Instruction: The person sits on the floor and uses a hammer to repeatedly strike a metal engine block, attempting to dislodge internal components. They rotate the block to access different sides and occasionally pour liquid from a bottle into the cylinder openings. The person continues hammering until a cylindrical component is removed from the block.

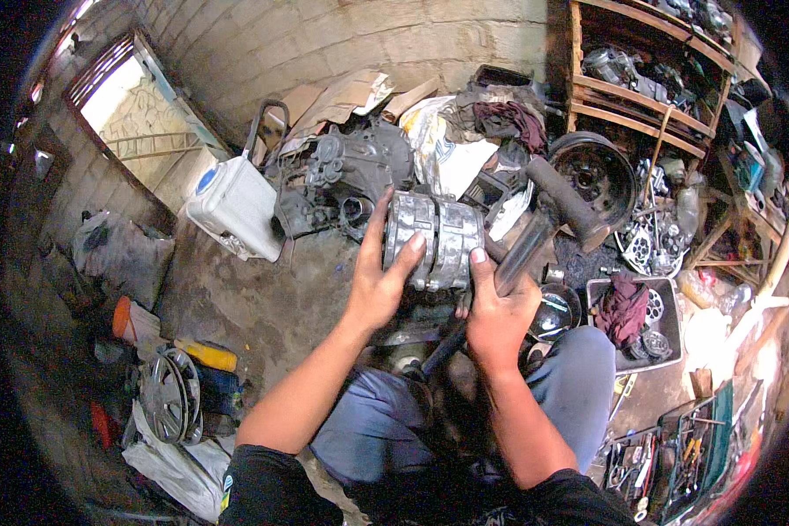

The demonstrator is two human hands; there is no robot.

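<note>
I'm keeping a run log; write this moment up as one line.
left hand: holding banded metal cylinder | right hand: gripping hammer, thumb at cylinder's edge | beyond: gearbox casing, white jerrycan

Daylight glares through the doorway (140, 114) at upper left, and a patch of floor (708, 326) at right is blown out to white. The wall (48, 219) at far left sinks into dim shadow. Pale highlights show on the metal cylinder (453, 247) mid-frame. Fisheye distortion bows the shelf rack (644, 85); grainy black fills the corners.
</note>
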